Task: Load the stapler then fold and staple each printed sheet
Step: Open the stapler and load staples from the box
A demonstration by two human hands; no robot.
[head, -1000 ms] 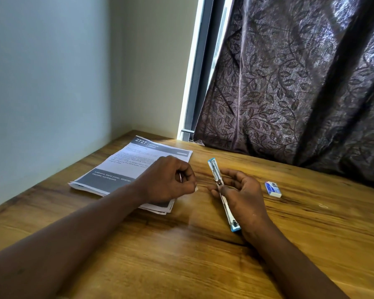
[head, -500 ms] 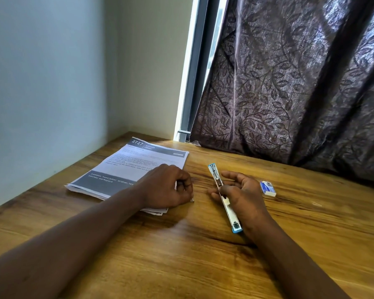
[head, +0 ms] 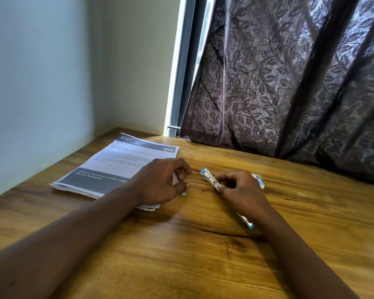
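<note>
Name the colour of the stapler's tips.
Light blue at both ends of the stapler; the head view shows it best.

The stapler (head: pixel 209 179) is long and slim with pale blue tips, swung open flat so its metal channel faces up. It lies slantwise on the worktop (head: pixel 203 266), its far end poking out left of the right hand (head: pixel 242 190), whose curled fingers grip its middle. The printed sheets (head: pixel 117 167) make a loose flat stack with dark bands and "2727" in the header, its near corner under the left hand (head: pixel 160 182). A small white-and-blue box (head: pixel 260 181) lies just beyond the right hand.
</note>
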